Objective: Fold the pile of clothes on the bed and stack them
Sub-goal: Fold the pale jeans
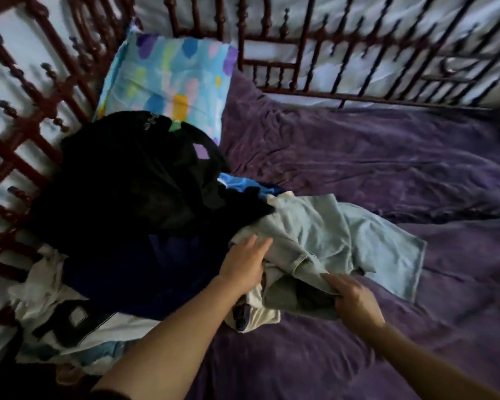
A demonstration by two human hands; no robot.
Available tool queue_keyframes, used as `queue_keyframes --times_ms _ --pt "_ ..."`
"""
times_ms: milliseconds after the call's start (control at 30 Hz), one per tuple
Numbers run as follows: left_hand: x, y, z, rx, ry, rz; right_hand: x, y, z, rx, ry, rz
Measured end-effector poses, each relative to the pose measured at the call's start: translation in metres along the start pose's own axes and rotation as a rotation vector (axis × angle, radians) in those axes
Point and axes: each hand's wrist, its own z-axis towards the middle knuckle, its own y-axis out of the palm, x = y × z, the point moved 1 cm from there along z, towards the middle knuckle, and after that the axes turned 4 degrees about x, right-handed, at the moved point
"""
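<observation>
Clearly, the pale blue garment (344, 235) lay at the edge of the pile (127, 183), left hand (244, 264) flat on it, right hand (355, 301) pinching its hem; a pull could drag tangled neighbours along.

the bedspread (358, 157) is deep purple all over. at ten o'clock the pillow (168, 79) is light blue, blotched with purple, pink, pale green and one yellow patch. the bed frame (240, 39) is dark red, nearly black toward two o'clock. in the pile, the black garment (122, 174) is plain; at seven o'clock of it is a navy garment (156, 272). a bright blue cloth (237, 184) peeks out at centre. the pale blue garment (344, 235) shows grey inside. the white garment (41, 284) at eight o'clock bears black lettering.
</observation>
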Motion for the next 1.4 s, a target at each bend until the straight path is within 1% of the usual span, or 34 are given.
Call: queue_keyframes --times_ms 67,100,200,267,367,400,467,533,567,633,700,733,867,967,1033,1067,1100,1133,1200,1233,1267,1333,1400 --pt "0.033 0.013 0.009 -0.07 0.077 0.115 0.013 -0.026 -0.02 0.067 -0.06 0.05" --pt "0.047 0.022 0.009 -0.11 0.093 0.153 0.02 -0.04 -0.029 0.096 -0.061 0.079" --pt "0.08 0.054 0.002 -0.204 0.1 0.163 0.043 -0.085 -0.054 0.193 -0.014 0.193" --pt "0.106 0.071 -0.008 -0.23 0.133 0.09 0.059 -0.114 -0.068 0.218 0.018 0.297" --pt "0.16 0.077 -0.026 -0.144 0.153 -0.188 0.074 -0.152 -0.081 0.206 0.077 0.373" --pt "0.18 0.075 -0.03 -0.124 0.171 -0.222 0.076 -0.163 -0.084 0.188 0.095 0.385" --pt "0.219 0.072 -0.039 -0.137 0.192 -0.206 0.079 -0.182 -0.089 0.156 0.106 0.427" --pt "0.25 0.069 -0.048 -0.154 0.136 -0.247 0.079 -0.204 -0.091 0.175 0.087 0.486" --pt "0.263 0.067 -0.051 -0.123 0.097 -0.267 0.078 -0.215 -0.091 0.207 0.081 0.524" --pt "0.284 0.06 -0.056 0.011 0.042 -0.328 0.076 -0.239 -0.091 0.288 0.06 0.617" --pt "0.297 0.046 -0.057 0.172 0.03 -0.407 0.072 -0.262 -0.091 0.327 0.044 0.704" --pt "0.301 0.035 -0.057 0.22 0.033 -0.43 0.071 -0.273 -0.091 0.344 0.038 0.731" --pt "0.294 -0.018 -0.05 0.272 0.0 -0.63 0.08 -0.31 -0.088 0.461 0.02 0.761" --pt "0.288 -0.084 -0.042 0.449 -0.027 -0.713 0.092 -0.33 -0.082 0.533 0.052 0.641" --pt "0.287 -0.133 -0.037 0.548 -0.019 -0.678 0.099 -0.341 -0.075 0.578 0.046 0.422" --pt "0.288 -0.157 -0.037 0.584 -0.006 -0.631 0.103 -0.344 -0.071 0.573 0.021 0.269" --pt "0.287 -0.177 -0.037 0.62 0.004 -0.576 0.108 -0.344 -0.066 0.526 0.002 0.105" --pt "0.285 -0.196 -0.038 0.663 0.011 -0.526 0.115 -0.34 -0.061 0.432 0.018 -0.049" --pt "0.276 -0.227 -0.04 0.728 0.007 -0.447 0.133 -0.327 -0.055 0.191 0.158 -0.271" --pt "0.268 -0.241 -0.042 0.717 0.023 -0.408 0.141 -0.321 -0.053 0.088 0.24 -0.309" --pt "0.26 -0.253 -0.045 0.668 0.06 -0.367 0.149 -0.316 -0.052 0.014 0.304 -0.298" --pt "0.239 -0.27 -0.051 0.511 0.147 -0.268 0.158 -0.323 -0.047 -0.05 0.361 -0.186" --pt "0.213 -0.276 -0.058 0.394 0.201 -0.086 0.153 -0.342 -0.04 0.018 0.363 0.032"
